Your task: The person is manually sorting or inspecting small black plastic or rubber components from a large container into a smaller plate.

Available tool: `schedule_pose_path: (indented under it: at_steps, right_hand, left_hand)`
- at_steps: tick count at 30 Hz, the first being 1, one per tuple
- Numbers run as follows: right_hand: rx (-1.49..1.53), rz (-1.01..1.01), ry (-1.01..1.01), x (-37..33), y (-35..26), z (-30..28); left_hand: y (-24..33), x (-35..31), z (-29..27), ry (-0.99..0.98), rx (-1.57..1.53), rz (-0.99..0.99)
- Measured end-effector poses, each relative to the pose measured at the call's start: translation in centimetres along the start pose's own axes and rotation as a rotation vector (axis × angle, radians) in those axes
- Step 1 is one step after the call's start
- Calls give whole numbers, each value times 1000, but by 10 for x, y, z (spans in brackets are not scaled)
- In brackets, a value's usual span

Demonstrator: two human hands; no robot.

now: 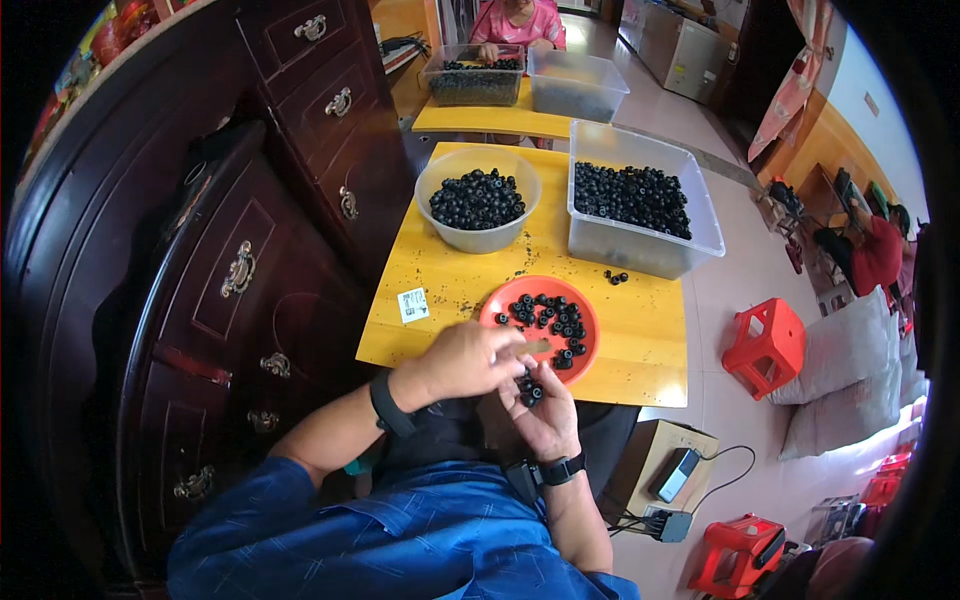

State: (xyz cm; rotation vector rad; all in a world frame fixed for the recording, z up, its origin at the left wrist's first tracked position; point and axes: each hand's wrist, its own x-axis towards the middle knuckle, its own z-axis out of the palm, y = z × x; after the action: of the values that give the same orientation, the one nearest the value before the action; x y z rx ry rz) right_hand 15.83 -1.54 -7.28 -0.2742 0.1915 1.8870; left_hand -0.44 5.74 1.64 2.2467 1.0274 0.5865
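In my right hand [540, 418], palm up and fingers curled, lie several small black ring-like parts [531, 391]. Over it, from the left, comes my left hand [462, 358], its fingers pinched at the right hand's fingertips. A short tan-brown piece [530, 347] sticks out from the left fingers; its kind is not clear, and whatever else they grip is hidden. Just beyond both hands, a round red-orange plate [497, 296] carries many of the same black parts. Each wrist wears a dark band.
A round translucent tub [431, 216] and a larger clear bin [640, 252] of black parts stand on the yellow table [640, 350]. Dark crumbs and a white label [412, 305] lie there. Across, a person sits behind two bins. A dark cabinet [215, 390] flanks the left; red stools stand right.
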Motion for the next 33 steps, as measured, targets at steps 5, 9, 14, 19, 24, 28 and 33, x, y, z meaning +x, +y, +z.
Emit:
schedule_pose_path:
  at_steps: [5, 9, 14, 19, 24, 28, 33]
  right_hand:
    - [-25, 31, -100, 7, 3, -5]
    - [-78, -7, -59, 7, 6, -6]
    - [-80, -9, 12, 2, 7, 8]
    - [-54, -9, 30, 0, 5, 8]
    - [-130, 35, 68, -3, 3, 5]
    - [-147, 73, 34, -6, 6, 8]
    - [-150, 16, -56, -7, 11, 11]
  left_hand:
    - [1, -16, 25, -59, 155, 6]
    - [2, -16, 26, -25, 195, 45]
    - [3, -18, 20, -56, 193, 37]
    - [3, -18, 22, -9, 130, 45]
    - [2, -19, 14, 107, -26, 25]
    - [9, -20, 10, 168, -90, 30]
    - [6, -22, 15, 261, -49, 143]
